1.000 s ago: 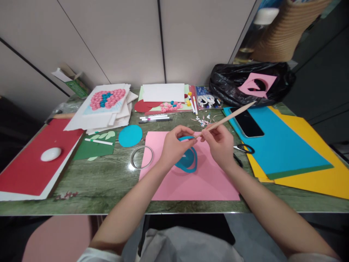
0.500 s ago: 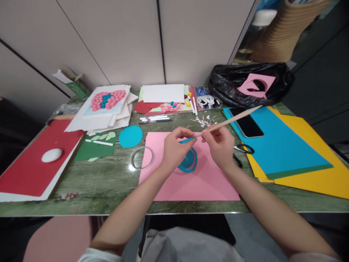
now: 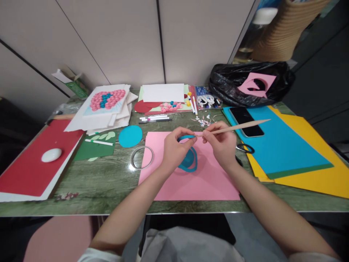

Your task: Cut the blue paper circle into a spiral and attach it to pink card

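My right hand [image 3: 221,145] pinches a long wooden stick [image 3: 240,126] that points right, almost level, over the phone. My left hand [image 3: 174,148] pinches the free end of a blue paper spiral strip [image 3: 188,163] at the stick's tip. The rest of the spiral hangs down onto the pink paper sheet [image 3: 191,182] below both hands. Both hands are held a little above the table, close together.
A blue paper disc [image 3: 130,136] and a tape ring [image 3: 141,157] lie left of the pink sheet. Scissors [image 3: 244,148] and a phone [image 3: 246,120] rest on blue and yellow sheets [image 3: 300,160] at right. Red paper [image 3: 29,163], white card stack [image 3: 106,105], markers [image 3: 155,118] and a black bag [image 3: 251,87] sit behind.
The stick's far end has swung down and to the right, from steeply tilted to almost level. Both hands stay pinched at the strip's end.
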{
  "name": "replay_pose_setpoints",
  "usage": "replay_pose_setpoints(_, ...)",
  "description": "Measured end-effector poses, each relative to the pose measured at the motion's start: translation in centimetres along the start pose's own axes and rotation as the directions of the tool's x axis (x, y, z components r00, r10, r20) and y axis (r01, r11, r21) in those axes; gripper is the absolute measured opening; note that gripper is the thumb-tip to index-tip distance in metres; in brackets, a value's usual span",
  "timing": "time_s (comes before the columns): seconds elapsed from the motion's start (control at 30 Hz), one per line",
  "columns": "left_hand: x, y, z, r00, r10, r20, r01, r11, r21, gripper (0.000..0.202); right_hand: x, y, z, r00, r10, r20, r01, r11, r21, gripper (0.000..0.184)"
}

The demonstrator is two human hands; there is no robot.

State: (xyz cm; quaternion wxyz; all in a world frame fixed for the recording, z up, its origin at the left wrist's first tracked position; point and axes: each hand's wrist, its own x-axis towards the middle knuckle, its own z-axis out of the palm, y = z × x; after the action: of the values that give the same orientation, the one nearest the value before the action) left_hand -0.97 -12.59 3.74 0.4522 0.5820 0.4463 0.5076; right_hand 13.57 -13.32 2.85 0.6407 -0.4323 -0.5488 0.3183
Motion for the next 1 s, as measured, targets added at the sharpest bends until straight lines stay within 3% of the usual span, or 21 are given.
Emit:
replay_pose_setpoints(0.33,-0.01,-0.07,0.11,0.999,0.034,0.009,-0.034,0.999,0.007,0.010,0.12,-0.13,-0.08,0.997,0.078,-0.029,-0.077,0.996,0.046,0.016)
replay_pose_setpoints(0.67,0.27,0.08,-0.03,0.997,-0.081,0.000,0.080,0.989,-0.123,0.019,0.09,-0.13,-0.13,0.993,0.064,0.096,-0.075,0.990,0.116,0.019)
replay_pose_setpoints(1.0,0.28,-0.19,0.02,0.997,-0.079,0.008,0.079,0.985,-0.153,0.018,0.22,-0.29,-0.13,0.990,0.089,0.113,-0.099,0.991,0.089,0.015)
